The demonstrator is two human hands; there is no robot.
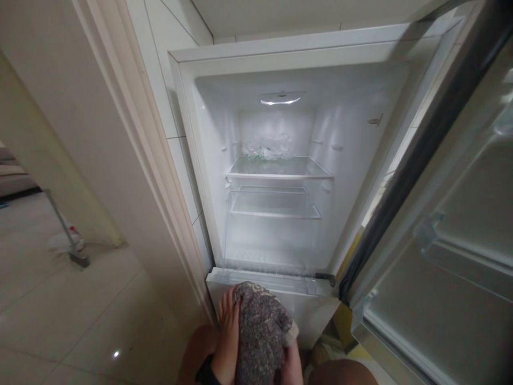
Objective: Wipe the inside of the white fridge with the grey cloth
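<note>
A thick, speckled grey cloth with a pale edge is bunched between my hands, in front of the open fridge. My left hand presses against its left side, fingers closed along it. On the other side my right hand grips the cloth from below; its fingers are mostly covered by the folds. Just beyond the cloth is the top edge of the fridge's lower drawer front. Behind it the fridge compartment stands open and lit.
Inside are an upper glass shelf, a lower glass shelf and a crumpled clear plastic bag. The open fridge door with its racks stands at right. A door frame borders the left. A broom rests on the tiled floor.
</note>
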